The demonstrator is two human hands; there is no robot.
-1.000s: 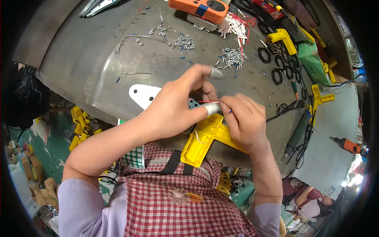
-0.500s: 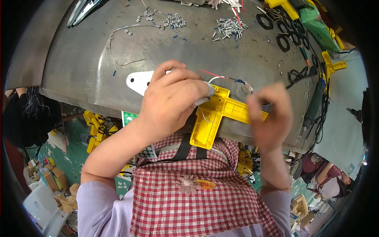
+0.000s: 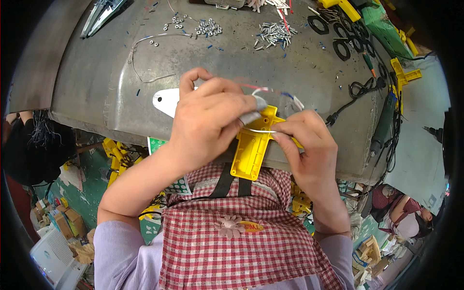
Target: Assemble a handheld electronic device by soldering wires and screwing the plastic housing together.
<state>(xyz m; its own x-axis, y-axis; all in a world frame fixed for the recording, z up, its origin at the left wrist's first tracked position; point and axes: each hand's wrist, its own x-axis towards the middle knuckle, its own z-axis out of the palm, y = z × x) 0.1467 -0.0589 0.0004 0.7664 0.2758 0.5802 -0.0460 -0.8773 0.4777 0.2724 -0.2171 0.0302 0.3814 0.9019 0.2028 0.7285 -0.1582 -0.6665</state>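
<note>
A yellow T-shaped plastic housing (image 3: 249,152) with an open, ribbed inside lies over the table's front edge. My left hand (image 3: 205,116) is closed at its upper left side, with grey coverings on the thumb and a fingertip. What sits deep in that grip is partly hidden. My right hand (image 3: 311,142) pinches a thin white wire (image 3: 261,131) that stretches across the housing from my left fingertips, and it covers most of the housing's side arm. Beyond the fingers, a bundle of red, white and blue wires (image 3: 285,94) stands out, slightly blurred. A white plate with a hole (image 3: 165,100) lies partly under my left hand.
On the grey metal table (image 3: 106,87) are scattered nuts (image 3: 209,27), a pile of screws (image 3: 275,35) and a bent wire (image 3: 133,55). Black rings (image 3: 341,50), a soldering iron (image 3: 369,65) and cables lie at the right. Another person (image 3: 401,212) is at the far right.
My right hand has moved left and down onto the white wire, which is now pulled straight across the housing. The coloured wires have shifted slightly. My left hand keeps its place.
</note>
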